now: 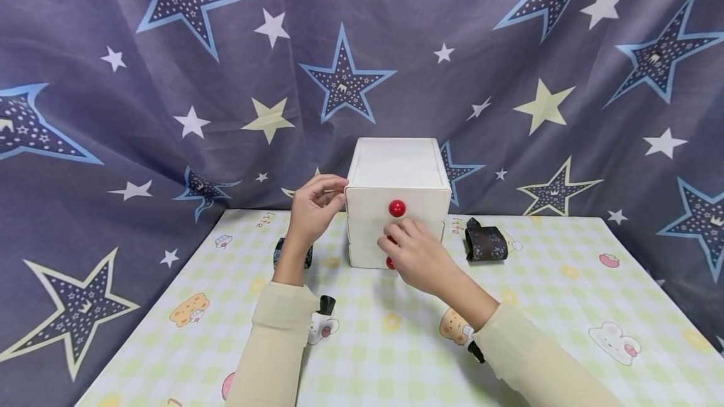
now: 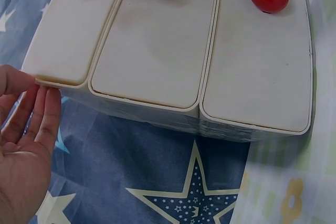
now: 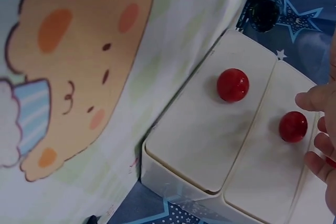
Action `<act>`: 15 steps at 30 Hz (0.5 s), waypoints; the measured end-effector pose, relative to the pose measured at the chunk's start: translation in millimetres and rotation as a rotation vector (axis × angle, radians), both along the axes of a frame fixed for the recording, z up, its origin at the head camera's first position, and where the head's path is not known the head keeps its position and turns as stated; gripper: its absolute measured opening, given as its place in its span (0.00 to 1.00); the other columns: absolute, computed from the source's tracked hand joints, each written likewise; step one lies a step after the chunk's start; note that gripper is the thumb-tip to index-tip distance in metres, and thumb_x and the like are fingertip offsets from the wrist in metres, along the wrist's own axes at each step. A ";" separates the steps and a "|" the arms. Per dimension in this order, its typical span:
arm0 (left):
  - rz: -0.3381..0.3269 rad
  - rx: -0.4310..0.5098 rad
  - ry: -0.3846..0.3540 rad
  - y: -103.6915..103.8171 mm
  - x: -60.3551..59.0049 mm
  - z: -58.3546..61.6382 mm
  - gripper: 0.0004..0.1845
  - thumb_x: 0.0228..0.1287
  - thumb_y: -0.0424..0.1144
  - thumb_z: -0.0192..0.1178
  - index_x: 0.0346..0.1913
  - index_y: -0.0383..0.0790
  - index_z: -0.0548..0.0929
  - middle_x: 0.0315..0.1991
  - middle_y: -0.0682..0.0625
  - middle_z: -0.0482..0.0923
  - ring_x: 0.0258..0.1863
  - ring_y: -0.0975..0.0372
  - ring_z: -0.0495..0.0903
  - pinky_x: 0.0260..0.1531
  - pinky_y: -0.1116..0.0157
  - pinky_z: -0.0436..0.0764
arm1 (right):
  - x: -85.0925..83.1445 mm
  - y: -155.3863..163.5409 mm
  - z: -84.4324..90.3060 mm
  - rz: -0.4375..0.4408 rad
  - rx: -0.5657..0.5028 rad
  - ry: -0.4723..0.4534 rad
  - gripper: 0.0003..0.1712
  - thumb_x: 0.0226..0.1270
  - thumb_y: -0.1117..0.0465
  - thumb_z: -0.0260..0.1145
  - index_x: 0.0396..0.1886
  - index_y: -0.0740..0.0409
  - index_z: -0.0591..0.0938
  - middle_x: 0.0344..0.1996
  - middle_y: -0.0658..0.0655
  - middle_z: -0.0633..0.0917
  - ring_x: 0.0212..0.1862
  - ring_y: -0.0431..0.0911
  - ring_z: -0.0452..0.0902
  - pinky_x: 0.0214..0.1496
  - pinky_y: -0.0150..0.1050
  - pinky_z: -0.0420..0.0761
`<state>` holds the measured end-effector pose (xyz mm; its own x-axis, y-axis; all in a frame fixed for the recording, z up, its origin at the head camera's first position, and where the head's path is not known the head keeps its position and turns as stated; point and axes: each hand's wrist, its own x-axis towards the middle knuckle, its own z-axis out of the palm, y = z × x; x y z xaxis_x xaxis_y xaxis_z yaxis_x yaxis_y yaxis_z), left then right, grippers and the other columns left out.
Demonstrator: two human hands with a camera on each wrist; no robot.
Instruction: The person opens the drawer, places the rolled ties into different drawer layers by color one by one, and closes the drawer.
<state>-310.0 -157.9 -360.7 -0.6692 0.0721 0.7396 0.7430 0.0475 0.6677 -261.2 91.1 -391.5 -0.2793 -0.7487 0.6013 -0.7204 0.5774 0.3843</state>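
Note:
A white box of three stacked drawers (image 1: 367, 203) stands on the table, a red ball knob (image 1: 397, 208) on its top drawer. My left hand (image 1: 317, 209) is at the box's upper left front corner; in the left wrist view its straight fingers (image 2: 51, 114) touch the side, with the thumb by the front edge. My right hand (image 1: 418, 253) is in front of the middle drawer. The right wrist view has its thumb and fingers spread around the middle red knob (image 3: 293, 127), a gap showing between them. The bottom red knob (image 3: 232, 85) is beside them. All drawers look pushed in.
A dark floral-patterned roll (image 1: 486, 242) lies right of the box. Another dark patterned piece (image 1: 308, 256) is partly hidden behind the left wrist. A checked cloth with cartoon prints covers the table (image 1: 554, 306). Behind the box hangs a star-patterned curtain (image 1: 407, 99).

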 end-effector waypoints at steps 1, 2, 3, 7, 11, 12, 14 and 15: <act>0.001 -0.001 0.001 -0.1 -0.1 -0.1 0.12 0.62 0.17 0.64 0.48 0.23 0.86 0.50 0.35 0.80 0.46 0.60 0.84 0.50 0.63 0.86 | -0.9 -0.4 -1.0 -0.001 0.000 -0.001 0.13 0.59 0.69 0.68 0.44 0.56 0.82 0.45 0.56 0.79 0.45 0.55 0.72 0.43 0.45 0.75; 0.001 -0.002 0.002 -0.2 -0.1 -0.3 0.12 0.62 0.17 0.64 0.48 0.23 0.86 0.50 0.35 0.80 0.46 0.61 0.84 0.50 0.63 0.86 | -1.7 -0.8 -2.0 -0.002 -0.001 0.000 0.13 0.59 0.69 0.68 0.43 0.56 0.82 0.45 0.57 0.79 0.45 0.55 0.72 0.44 0.46 0.75; 0.002 -0.003 0.003 -0.3 -0.1 -0.4 0.12 0.62 0.17 0.64 0.48 0.23 0.86 0.50 0.35 0.80 0.46 0.60 0.84 0.50 0.63 0.86 | -2.6 -1.1 -3.1 -0.004 0.000 0.000 0.12 0.59 0.69 0.68 0.43 0.56 0.82 0.45 0.57 0.79 0.45 0.55 0.72 0.44 0.45 0.75; 0.004 -0.004 0.004 -0.2 -0.1 -0.5 0.12 0.62 0.18 0.64 0.48 0.23 0.86 0.50 0.35 0.80 0.46 0.60 0.84 0.50 0.63 0.86 | -6.2 -2.0 -6.7 -0.021 0.002 -0.003 0.12 0.59 0.70 0.69 0.43 0.57 0.83 0.46 0.58 0.80 0.45 0.55 0.72 0.43 0.45 0.75; 0.003 -0.005 0.005 0.1 0.0 -0.4 0.12 0.62 0.18 0.64 0.48 0.23 0.86 0.50 0.36 0.80 0.46 0.60 0.84 0.50 0.63 0.86 | -9.2 -2.5 -9.2 -0.053 0.028 -0.014 0.11 0.59 0.70 0.69 0.42 0.56 0.83 0.46 0.58 0.79 0.45 0.55 0.71 0.44 0.45 0.75; 0.003 -0.006 0.006 0.0 0.1 -0.4 0.12 0.63 0.18 0.64 0.48 0.24 0.86 0.50 0.36 0.80 0.46 0.60 0.84 0.50 0.63 0.86 | -9.9 -2.7 -9.7 -0.060 0.037 -0.017 0.12 0.59 0.70 0.69 0.42 0.56 0.83 0.46 0.57 0.79 0.46 0.55 0.71 0.44 0.45 0.75; 0.003 -0.006 0.007 -0.1 0.4 -0.4 0.12 0.63 0.18 0.64 0.48 0.24 0.86 0.50 0.36 0.80 0.46 0.60 0.84 0.51 0.63 0.86 | -11.2 -3.1 -10.6 -0.076 0.053 -0.023 0.12 0.59 0.70 0.68 0.42 0.56 0.83 0.46 0.57 0.79 0.46 0.55 0.71 0.45 0.45 0.75; 0.003 -0.007 0.007 -0.1 0.4 -0.4 0.12 0.63 0.17 0.64 0.48 0.24 0.86 0.50 0.36 0.80 0.46 0.60 0.84 0.51 0.63 0.86 | -11.9 -3.5 -11.1 -0.081 0.059 -0.023 0.11 0.60 0.70 0.68 0.42 0.56 0.83 0.46 0.57 0.78 0.46 0.55 0.71 0.45 0.45 0.75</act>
<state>-309.6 -158.0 -361.2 -0.6645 0.0750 0.7435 0.7472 0.0547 0.6623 -273.1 87.6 -402.6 -0.3535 -0.7568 0.5498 -0.6810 0.6112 0.4034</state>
